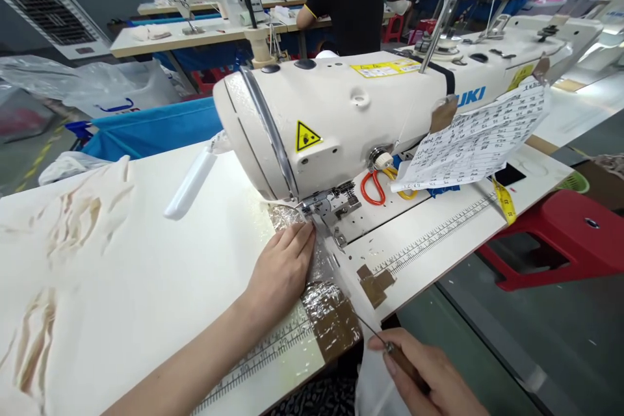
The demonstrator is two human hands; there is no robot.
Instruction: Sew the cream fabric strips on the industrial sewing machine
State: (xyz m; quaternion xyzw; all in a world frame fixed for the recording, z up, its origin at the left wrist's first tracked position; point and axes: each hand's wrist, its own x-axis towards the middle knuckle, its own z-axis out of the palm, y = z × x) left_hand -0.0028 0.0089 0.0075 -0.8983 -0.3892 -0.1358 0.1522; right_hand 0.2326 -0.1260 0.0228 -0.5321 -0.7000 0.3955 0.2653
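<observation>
My left hand (288,260) lies flat, palm down, by the presser foot of the white sewing machine (336,110). Its fingertips press on a strip of thin white fabric (347,276) or on the taped bed beside it; which one is hidden. From the needle area the strip runs toward me and hangs over the table's front edge. My right hand (424,370) is closed round the wooden handle of an awl (407,364). The awl's thin metal shaft points up and left, its tip against or just over the fabric strip.
Orange-handled scissors (373,190) lie behind the needle area. A handwritten sheet (475,136) hangs on the machine's right side. Cream fabric pieces (73,221) and a white tube-like object (190,182) lie left. A red stool (560,234) stands right; a person (348,6) sits ahead.
</observation>
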